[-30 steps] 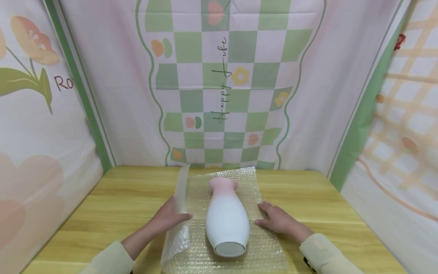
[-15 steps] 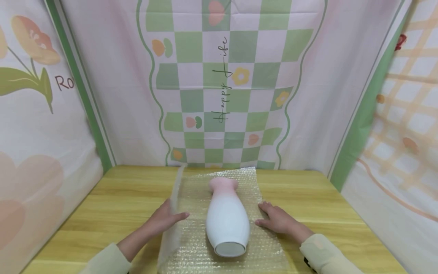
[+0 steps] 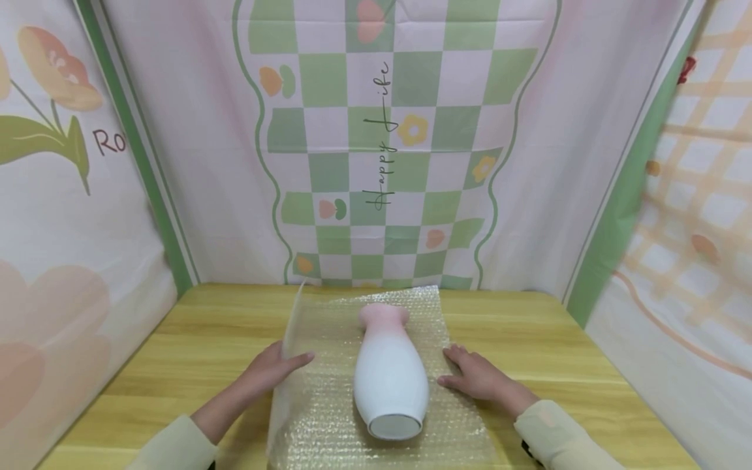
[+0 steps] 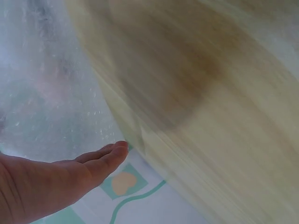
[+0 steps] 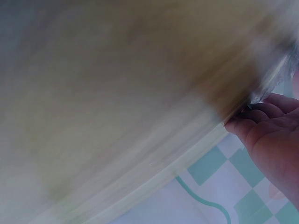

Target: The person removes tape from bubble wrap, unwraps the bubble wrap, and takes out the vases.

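A vase point(image 3: 390, 375), white with a pink neck and flared pink rim, lies on its side on a clear sheet of bubble wrap point(image 3: 329, 405). Its neck points to the back, its round base to the front. The left edge of the sheet stands raised against my left hand point(image 3: 267, 371), whose fingers are behind the wrap and whose thumb sticks out in front of it. In the left wrist view these fingers point(image 4: 105, 161) look straight. My right hand point(image 3: 477, 375) rests with its fingertips on the sheet's right edge, thumb spread toward the vase.
The wooden table point(image 3: 211, 333) extends to both sides of the wrap. Behind it hangs a green-checked curtain point(image 3: 376, 156), with a flowered curtain point(image 3: 70, 294) on the left and a plaid one point(image 3: 687, 261) on the right.
My left hand has moved left and slightly back, and the raised left flap of bubble wrap has swung outward with it. The vase and my right hand have stayed in place.
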Demonstrator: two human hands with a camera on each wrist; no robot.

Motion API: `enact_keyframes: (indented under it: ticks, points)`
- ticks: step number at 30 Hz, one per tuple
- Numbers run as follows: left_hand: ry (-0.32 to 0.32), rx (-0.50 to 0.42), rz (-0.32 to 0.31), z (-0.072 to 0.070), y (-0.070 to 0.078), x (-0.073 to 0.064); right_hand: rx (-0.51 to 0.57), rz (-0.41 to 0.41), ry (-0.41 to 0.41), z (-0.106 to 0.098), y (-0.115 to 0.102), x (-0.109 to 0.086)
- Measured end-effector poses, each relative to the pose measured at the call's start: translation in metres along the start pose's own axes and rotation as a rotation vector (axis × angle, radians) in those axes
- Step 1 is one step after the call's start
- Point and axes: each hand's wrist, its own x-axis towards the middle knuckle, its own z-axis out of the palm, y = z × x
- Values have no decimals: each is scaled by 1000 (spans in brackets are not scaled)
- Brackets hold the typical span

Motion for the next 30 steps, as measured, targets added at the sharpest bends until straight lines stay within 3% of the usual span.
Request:
enact_keyframes:
  ticks: [9,17,22,30]
  points:
    - [59,139,-9,-7,0,0,-1,-2,3,0,0,0]
    - [74,241,-18,-17,-3,2,3,-2,4,0,0,0]
    - [76,200,-11,-23,-4,1,2,-6,8,0,0,1]
    - [56,134,50,-26,-9,-2,5,-15,8,0,-1,2]
